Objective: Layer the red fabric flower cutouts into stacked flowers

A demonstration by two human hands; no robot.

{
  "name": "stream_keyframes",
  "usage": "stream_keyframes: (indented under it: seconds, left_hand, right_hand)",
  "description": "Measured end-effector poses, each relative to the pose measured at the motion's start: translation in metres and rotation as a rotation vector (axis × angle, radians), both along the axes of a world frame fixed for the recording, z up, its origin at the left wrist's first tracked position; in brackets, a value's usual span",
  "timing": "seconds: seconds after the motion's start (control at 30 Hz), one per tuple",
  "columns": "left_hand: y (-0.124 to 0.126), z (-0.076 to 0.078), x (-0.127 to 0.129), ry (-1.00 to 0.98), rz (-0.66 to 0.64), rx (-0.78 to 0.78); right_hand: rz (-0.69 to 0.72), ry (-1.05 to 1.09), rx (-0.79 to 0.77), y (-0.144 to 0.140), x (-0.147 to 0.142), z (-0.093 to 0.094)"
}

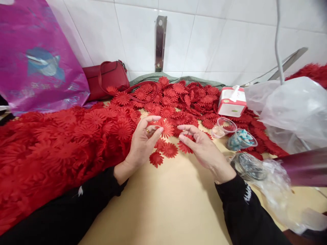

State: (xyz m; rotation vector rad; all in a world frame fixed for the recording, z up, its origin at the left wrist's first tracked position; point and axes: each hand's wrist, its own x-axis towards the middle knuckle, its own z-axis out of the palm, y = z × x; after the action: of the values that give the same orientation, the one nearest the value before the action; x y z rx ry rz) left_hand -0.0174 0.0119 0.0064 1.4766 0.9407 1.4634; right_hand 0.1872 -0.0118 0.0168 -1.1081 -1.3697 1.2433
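Note:
Above the table, my left hand (145, 137), with a ring on one finger, pinches the edge of a red artificial flower (167, 129) between thumb and fingers. The flower's petals fan out towards the right. My right hand (198, 144) is a little apart from it, thumb and index finger brought close together; whatever is between those fingertips is too small to make out. Behind the right fingers a red flower layer (184, 147) shows in part. Just below the hands, several loose red flower pieces (170, 150) lie on the pale tabletop (163, 200).
Large heaps of red flowers (58, 146) cover the left and back. A purple bag (38, 61) and a red handbag (109, 80) stand behind. On the right are a tissue box (231, 105), clear plastic cups (240, 141), a round jar (249, 166) and plastic bags (296, 109).

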Motion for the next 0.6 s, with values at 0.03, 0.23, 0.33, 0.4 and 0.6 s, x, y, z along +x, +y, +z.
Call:
stream_keyframes:
  seconds: [0.03, 0.23, 0.33, 0.4, 0.6]
  left_hand:
    - [-0.001, 0.0, 0.0, 0.021, -0.007, 0.024]
    - [-0.005, -0.008, 0.001, 0.197, -0.066, 0.198]
    - [-0.004, -0.009, 0.001, 0.204, -0.072, 0.154]
    - [-0.003, -0.008, 0.001, 0.229, -0.08, 0.115]
    - [-0.001, -0.003, -0.001, 0.333, -0.159, 0.123]
  right_hand:
    - [-0.002, 0.048, -0.044, 0.0, -0.003, -0.002]
    - [-0.059, 0.098, -0.079, -0.002, -0.02, -0.005]
    - [-0.068, 0.044, -0.041, -0.001, -0.018, -0.005]
    - [-0.045, -0.003, -0.001, -0.001, -0.016, -0.005]
    - [-0.024, 0.017, -0.015, 0.0, -0.013, -0.004]
